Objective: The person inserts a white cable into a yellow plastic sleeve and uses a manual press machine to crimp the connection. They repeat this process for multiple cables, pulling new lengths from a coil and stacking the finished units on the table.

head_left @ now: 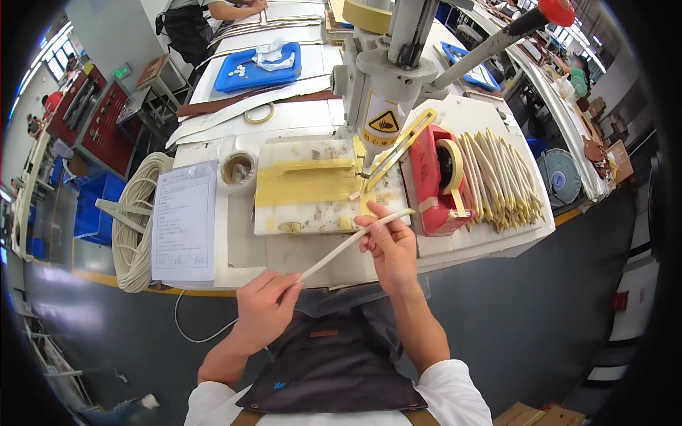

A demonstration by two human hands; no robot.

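Observation:
A short length of white cord (339,249) slants up to the right between my hands, over the table's front edge. My left hand (267,304) pinches its lower end. Near the upper end, which has a yellowish tip, my right hand (391,248) grips it between thumb and fingers. Just beyond lies a white board (273,221) with yellow tape (302,188) across it, beneath a grey press (383,78) with a long lever. To the right of the board stands a red tape dispenser (444,221) with a roll of yellowish tape.
Many similar cords with yellow tips (501,181) lie bundled at the right. A coil of white cord (131,227) hangs at the left table edge beside a printed sheet (185,227). A tape roll (239,170) and a blue tray (231,82) sit farther back. Other people work beyond.

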